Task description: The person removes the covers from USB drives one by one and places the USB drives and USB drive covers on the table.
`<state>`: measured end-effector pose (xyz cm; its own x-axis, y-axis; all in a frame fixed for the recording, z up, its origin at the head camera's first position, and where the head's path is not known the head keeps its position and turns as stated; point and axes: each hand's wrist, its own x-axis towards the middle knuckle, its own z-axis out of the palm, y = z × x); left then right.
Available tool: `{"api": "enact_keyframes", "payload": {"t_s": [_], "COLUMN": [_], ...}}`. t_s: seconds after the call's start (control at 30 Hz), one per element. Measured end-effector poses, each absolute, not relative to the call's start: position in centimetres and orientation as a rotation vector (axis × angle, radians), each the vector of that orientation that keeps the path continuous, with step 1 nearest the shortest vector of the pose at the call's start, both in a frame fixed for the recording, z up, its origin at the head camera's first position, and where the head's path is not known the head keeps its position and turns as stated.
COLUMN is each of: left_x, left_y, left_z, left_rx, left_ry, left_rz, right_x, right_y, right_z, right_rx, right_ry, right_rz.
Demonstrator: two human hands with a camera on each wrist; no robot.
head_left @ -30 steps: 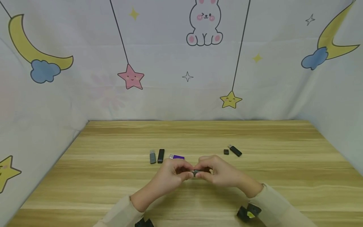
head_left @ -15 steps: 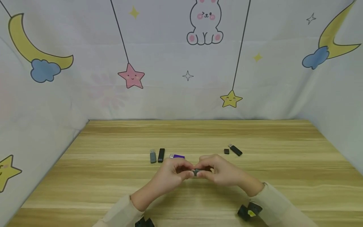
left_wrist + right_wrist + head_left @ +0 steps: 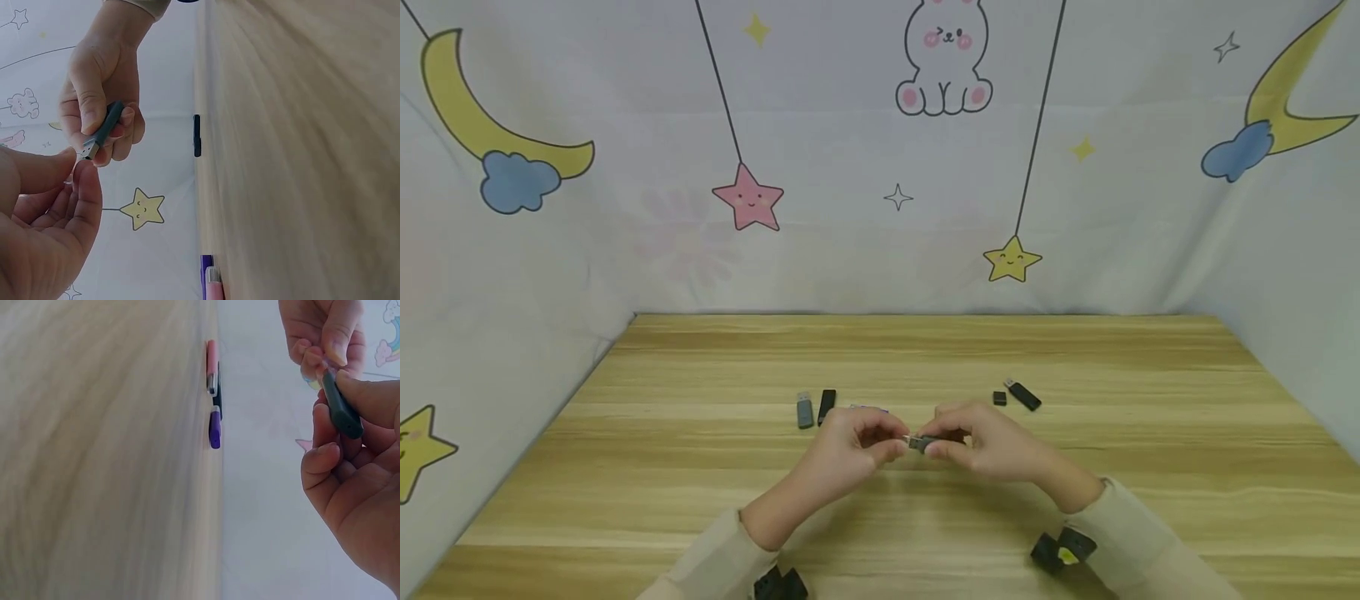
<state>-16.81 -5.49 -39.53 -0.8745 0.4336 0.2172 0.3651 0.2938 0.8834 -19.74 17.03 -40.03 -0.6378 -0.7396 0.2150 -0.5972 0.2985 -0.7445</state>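
My right hand point(image 3: 992, 442) pinches the dark grey-green body of a USB flash drive point(image 3: 106, 128), its metal plug pointing at my left hand. My left hand point(image 3: 850, 446) pinches at the plug's tip, thumb against fingers. What it holds there looks like a small clear cap, mostly hidden by the fingertips; I cannot tell whether it still surrounds the plug's end. Both hands are above the table, close together. Behind the left hand, a purple USB flash drive point(image 3: 215, 428) and a pink one point(image 3: 211, 362) lie on the table, largely hidden in the head view.
A grey USB flash drive point(image 3: 805, 411) and a black one point(image 3: 827, 406) lie beyond the left hand. At the right, another black drive point(image 3: 1023, 395) has its plug bare, beside a small black cap point(image 3: 999, 398). A printed cloth point(image 3: 850, 275) hangs along the wooden table's point(image 3: 1150, 375) back edge.
My hands have risen slightly and drawn a little apart, the left shifting left. More of the drive's metal plug now shows between them. The purple drive is more hidden; other drives have not moved.
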Motion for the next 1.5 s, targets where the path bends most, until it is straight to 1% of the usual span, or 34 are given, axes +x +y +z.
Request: {"api": "enact_keyframes", "payload": {"t_s": [0.3,0.6,0.87,1.1,1.5], "left_x": [-17.0,-17.5,-18.3,-19.2,-21.4], "left_y": [-5.6,-5.8,-5.5,-4.7,-2.9], "left_z": [-39.2,-39.4,-39.2,-38.6,-38.4], "left_rx": [0.684,0.598,0.505,0.457,0.446], "left_ry": [2.446,2.451,2.529,2.563,2.488], "left_rz": [1.716,1.733,1.705,1.635,1.631], "right_x": [-20.4,-21.2,-22.0,-22.8,-24.7], "right_y": [17.9,18.9,19.6,19.9,19.9], "right_z": [-39.6,-39.0,-38.8,-38.8,-39.6], "right_rx": [-1.134,-0.878,-0.744,-0.61,-0.518], "right_ry": [2.509,2.571,2.687,2.672,2.636], "right_rz": [-1.249,-1.313,-1.316,-1.343,-1.268]}}
